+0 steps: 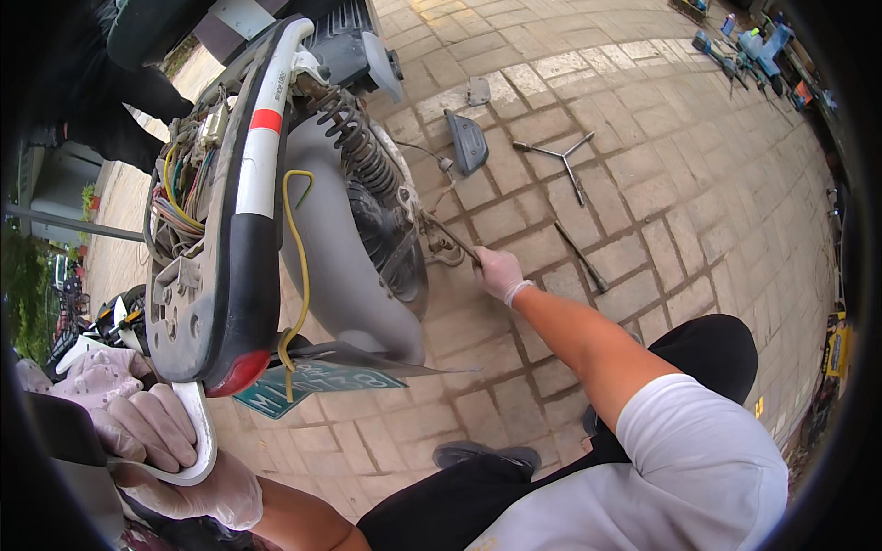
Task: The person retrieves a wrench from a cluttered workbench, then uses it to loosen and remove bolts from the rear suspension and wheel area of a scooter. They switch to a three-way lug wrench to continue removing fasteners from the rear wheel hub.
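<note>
My right hand (498, 274), in a thin translucent glove, is closed on a metal tool handle (459, 243), which reaches to the bolt area below the coil-spring shock absorber (354, 147). My left hand (188, 459), also gloved, grips a white curved rail (200, 418) at lower left, beside pink spotted fabric (96, 367). Between my hands is the scooter's rear: grey mudguard (322, 239), white-and-black grab rail (264, 147) with red reflector (241, 372), exposed wiring (184, 193), a yellow cable (299, 248) and a green plate (322, 381).
On the brick paving (643, 165) lie a three-armed wrench (562, 156), a long socket tool (581, 257), a grey plastic part (467, 142) and a small bracket (479, 90). Several tools (763, 50) sit at top right. A person in dark clothing (87, 87) is at top left.
</note>
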A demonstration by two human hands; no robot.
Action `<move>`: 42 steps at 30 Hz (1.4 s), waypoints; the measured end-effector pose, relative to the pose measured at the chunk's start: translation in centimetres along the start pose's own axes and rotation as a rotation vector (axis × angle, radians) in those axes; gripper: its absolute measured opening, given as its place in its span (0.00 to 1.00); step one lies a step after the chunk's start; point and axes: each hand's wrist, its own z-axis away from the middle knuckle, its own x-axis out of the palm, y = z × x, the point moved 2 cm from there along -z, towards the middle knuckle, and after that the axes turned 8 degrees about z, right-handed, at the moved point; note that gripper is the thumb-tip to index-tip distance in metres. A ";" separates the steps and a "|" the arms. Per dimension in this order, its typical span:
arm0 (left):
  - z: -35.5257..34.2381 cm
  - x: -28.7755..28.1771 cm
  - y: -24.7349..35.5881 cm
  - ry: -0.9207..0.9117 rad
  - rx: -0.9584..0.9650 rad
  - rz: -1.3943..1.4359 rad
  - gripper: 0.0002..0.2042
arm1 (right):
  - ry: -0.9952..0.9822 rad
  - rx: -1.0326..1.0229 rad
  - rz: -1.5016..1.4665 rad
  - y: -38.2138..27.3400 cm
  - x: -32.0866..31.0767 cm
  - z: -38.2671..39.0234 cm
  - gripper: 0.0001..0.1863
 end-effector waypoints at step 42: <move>-1.2 2.3 -1.4 0.450 0.291 -0.401 0.15 | -0.303 0.158 -0.135 -5.4 -7.6 0.4 0.13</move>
